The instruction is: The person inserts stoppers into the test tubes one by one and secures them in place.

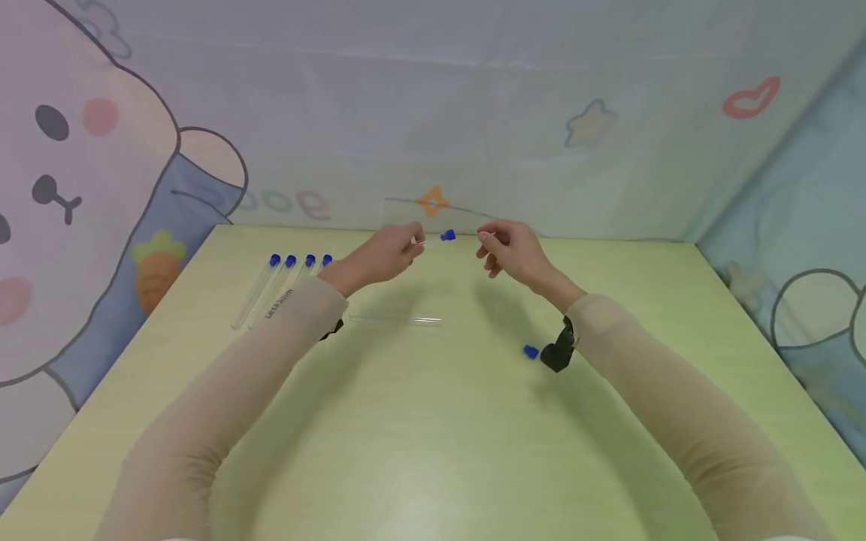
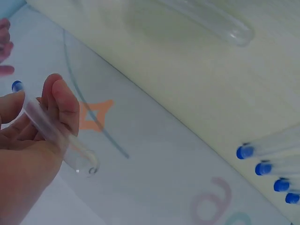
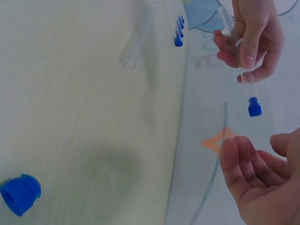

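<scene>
My left hand grips a clear test tube above the far part of the table. A blue cap sits in the tube's mouth, pointing toward my right hand. That right hand hovers a short way from the cap, fingers loosely bent with nothing between them. Below the hands, an uncapped test tube lies on the table, its mouth facing right. A loose blue cap rests on the tabletop near the right wrist.
Several blue-capped test tubes lie side by side at the table's left, partly hidden behind the left sleeve. The pale table meets a printed cloth backdrop at its far edge. A black wrist camera hangs under the right wrist.
</scene>
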Available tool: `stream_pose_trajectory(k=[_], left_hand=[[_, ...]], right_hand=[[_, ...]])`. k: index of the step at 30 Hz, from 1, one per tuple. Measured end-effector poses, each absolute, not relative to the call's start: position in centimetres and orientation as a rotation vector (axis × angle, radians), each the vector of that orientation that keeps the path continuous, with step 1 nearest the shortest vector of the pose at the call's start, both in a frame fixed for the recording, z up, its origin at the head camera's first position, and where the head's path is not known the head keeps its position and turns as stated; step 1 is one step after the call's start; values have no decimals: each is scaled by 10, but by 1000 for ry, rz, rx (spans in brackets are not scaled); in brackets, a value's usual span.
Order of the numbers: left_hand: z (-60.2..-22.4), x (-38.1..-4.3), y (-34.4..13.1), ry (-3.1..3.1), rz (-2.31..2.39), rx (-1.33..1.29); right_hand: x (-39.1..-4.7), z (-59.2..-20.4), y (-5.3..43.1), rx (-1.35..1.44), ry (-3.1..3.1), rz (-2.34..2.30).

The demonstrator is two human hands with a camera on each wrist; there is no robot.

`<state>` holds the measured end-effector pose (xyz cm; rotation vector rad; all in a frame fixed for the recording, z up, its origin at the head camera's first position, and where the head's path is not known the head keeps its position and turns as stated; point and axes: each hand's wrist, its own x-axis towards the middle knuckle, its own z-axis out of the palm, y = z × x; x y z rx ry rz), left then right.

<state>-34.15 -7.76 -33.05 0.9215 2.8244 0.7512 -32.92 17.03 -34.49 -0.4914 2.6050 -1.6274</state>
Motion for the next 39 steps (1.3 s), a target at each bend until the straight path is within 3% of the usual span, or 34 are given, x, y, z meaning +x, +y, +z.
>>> stream_pose_trajectory(k=[15,39], left_hand=[[-322,-352,-156,2864,761,459],[-358,-358,-165,2821,383,154]], right_hand=[[-331,-351,200,-603,2797,-1120],[-327,-357,215,-676,2903,-796]])
